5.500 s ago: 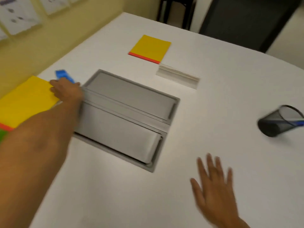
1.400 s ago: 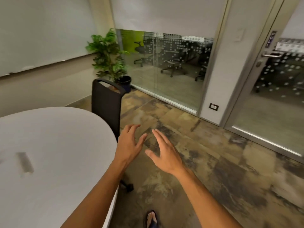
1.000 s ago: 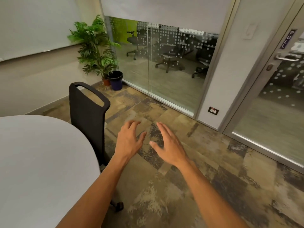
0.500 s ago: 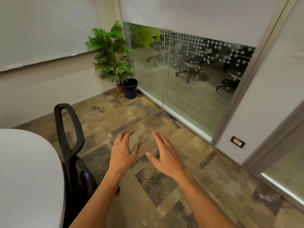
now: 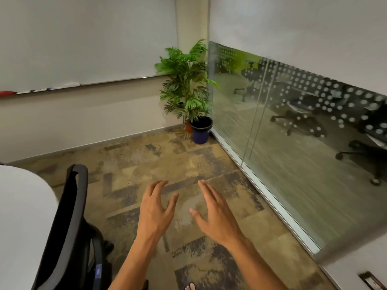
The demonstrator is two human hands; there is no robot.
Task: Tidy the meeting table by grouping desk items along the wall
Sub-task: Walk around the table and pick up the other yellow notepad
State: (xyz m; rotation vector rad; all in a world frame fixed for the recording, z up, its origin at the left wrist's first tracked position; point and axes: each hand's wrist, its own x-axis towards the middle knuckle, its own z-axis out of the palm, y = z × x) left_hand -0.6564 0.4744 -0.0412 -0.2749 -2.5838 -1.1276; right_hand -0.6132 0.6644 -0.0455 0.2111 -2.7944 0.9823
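Only the rounded end of the white meeting table (image 5: 23, 222) shows, at the far left, and none of the desk items are in view. My left hand (image 5: 156, 212) and my right hand (image 5: 215, 216) hover side by side over the floor, to the right of the table. Both are empty, with fingers spread and palms down.
A black office chair (image 5: 71, 231) stands against the table's edge, just left of my left arm. A potted plant (image 5: 188, 91) and a dark bin (image 5: 201, 129) fill the far corner. A glass wall (image 5: 293, 143) runs along the right. A whiteboard (image 5: 83, 38) hangs at the back.
My view has swung away from the table top toward the room corner. The table and chair have slid to the left edge. Both hands stay open and empty in front of me.
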